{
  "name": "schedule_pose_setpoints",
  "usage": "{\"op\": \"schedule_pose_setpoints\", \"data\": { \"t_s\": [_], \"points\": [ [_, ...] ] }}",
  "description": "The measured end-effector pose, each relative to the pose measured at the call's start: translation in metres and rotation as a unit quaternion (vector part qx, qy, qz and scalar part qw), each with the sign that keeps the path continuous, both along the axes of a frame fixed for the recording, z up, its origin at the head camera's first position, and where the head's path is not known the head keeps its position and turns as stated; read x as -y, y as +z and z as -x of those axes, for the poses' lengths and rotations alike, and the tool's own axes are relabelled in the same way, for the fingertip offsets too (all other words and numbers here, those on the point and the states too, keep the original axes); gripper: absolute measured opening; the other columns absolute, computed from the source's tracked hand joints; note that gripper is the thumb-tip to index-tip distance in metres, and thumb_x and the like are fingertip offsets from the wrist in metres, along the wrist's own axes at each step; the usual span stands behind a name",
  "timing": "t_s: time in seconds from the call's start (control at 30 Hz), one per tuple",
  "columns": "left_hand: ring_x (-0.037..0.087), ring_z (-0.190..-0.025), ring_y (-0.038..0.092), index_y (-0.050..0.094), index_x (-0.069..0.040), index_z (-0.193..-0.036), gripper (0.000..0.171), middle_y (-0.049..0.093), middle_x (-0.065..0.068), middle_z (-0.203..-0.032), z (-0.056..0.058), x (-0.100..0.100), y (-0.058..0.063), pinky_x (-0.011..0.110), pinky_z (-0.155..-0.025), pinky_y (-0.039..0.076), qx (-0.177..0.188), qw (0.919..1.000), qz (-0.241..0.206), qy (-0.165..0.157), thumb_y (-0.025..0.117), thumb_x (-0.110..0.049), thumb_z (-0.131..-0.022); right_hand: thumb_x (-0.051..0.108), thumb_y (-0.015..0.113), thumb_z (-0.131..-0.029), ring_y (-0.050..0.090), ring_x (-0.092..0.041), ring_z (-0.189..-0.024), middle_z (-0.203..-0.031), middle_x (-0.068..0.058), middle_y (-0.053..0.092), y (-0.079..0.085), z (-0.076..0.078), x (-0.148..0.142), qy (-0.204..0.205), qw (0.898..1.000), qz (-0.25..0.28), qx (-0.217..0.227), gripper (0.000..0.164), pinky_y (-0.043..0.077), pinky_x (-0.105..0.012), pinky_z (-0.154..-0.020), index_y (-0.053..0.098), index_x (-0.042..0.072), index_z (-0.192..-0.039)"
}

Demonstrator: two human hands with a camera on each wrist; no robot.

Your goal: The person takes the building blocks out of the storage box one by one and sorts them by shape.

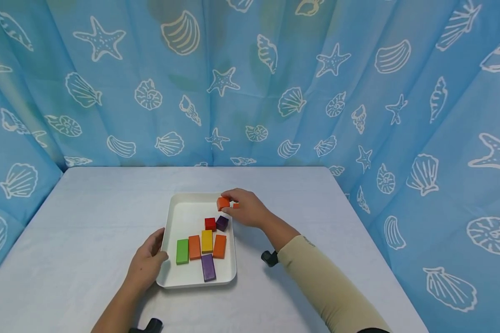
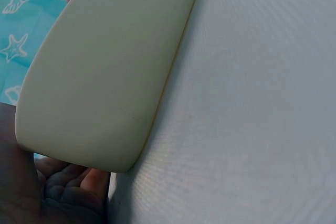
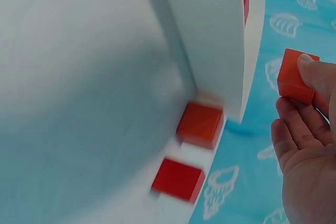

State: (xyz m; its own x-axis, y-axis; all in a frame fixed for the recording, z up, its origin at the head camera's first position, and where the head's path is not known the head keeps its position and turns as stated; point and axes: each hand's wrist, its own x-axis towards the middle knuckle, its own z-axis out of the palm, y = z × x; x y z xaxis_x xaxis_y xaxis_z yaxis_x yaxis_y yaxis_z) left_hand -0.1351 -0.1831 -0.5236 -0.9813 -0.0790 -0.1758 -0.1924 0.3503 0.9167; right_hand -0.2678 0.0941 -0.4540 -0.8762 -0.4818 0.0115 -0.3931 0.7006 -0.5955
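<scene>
Most blocks in: the fingers point(image 3: 299, 124) of my right hand point(image 1: 247, 210) pinch an orange cube point(image 1: 222, 204) at the far right corner of the white tray point(image 1: 191, 210).
By my reckoning I'm well past halfway. Already inside lie a green block point(image 1: 182, 251), a left orange block point(image 1: 194, 247), a yellow block point(image 1: 207, 241), a right orange block point(image 1: 219, 246), a purple block point(image 1: 208, 268), a red cube point(image 1: 210, 224) and a dark purple cube point(image 1: 222, 223). The orange cube isn't set down yet, and outside the right wall a loose orange block point(image 3: 199, 124) and a loose red block point(image 3: 177, 178) remain on the desk point(image 1: 108, 208). My left hand point(image 1: 147, 259) grips the tray's left side, thumb over the rim.
</scene>
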Motion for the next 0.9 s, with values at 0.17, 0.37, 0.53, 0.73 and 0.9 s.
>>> {"op": "schedule_pose_setpoints", "data": {
  "t_s": [0.17,0.37,0.53,0.73,0.9],
  "points": [
    [0.042,-0.158,0.026,0.023,0.001,-0.168,0.078,0.028,0.023,-0.172,0.000,0.000,-0.001,0.057,-0.126,0.025,0.000,1.0000,-0.002,0.001,0.052,0.000,-0.095,0.021,0.075,-0.102,0.060,-0.031,-0.130,-0.141,-0.007,0.065,-0.001,0.004,-0.025,-0.028,1.000,0.012,-0.001,0.050,0.056,-0.043,-0.106,0.062,0.009,-0.148],
    [0.042,-0.158,0.025,0.023,0.001,-0.168,0.078,0.027,0.023,-0.172,0.000,0.000,-0.001,0.057,-0.127,0.025,-0.001,1.0000,-0.003,0.001,0.052,0.001,-0.095,0.020,0.077,-0.100,0.061,-0.032,-0.129,-0.141,-0.008,0.065,-0.010,0.008,-0.055,-0.063,0.998,0.000,-0.005,0.051,0.056,-0.046,-0.106,0.063,0.007,-0.148],
    [0.043,-0.158,0.025,0.023,0.002,-0.168,0.078,0.027,0.024,-0.172,-0.002,0.000,0.000,0.057,-0.126,0.025,0.000,1.0000,0.003,0.004,0.050,0.001,-0.095,0.017,0.076,-0.100,0.061,-0.032,-0.128,-0.141,-0.011,0.065,-0.019,0.009,-0.077,-0.078,0.997,-0.008,-0.012,0.050,0.055,-0.047,-0.107,0.063,0.006,-0.147],
    [0.043,-0.158,0.024,0.022,0.002,-0.168,0.078,0.027,0.024,-0.172,-0.002,-0.001,0.002,0.057,-0.127,0.025,-0.002,1.0000,-0.001,0.004,0.050,0.001,-0.094,0.016,0.076,-0.100,0.060,-0.032,-0.129,-0.141,-0.011,0.065,-0.027,0.011,-0.093,-0.101,0.995,-0.003,-0.009,0.051,0.055,-0.048,-0.108,0.062,0.007,-0.148],
    [0.042,-0.158,0.024,0.023,0.002,-0.168,0.078,0.027,0.024,-0.172,-0.002,-0.002,0.002,0.057,-0.127,0.024,0.000,1.0000,0.001,0.006,0.050,0.001,-0.094,0.017,0.077,-0.100,0.059,-0.031,-0.128,-0.140,-0.010,0.064,-0.032,0.012,-0.099,-0.117,0.993,-0.007,-0.001,0.052,0.056,-0.047,-0.105,0.061,0.008,-0.148]
  ]
}}
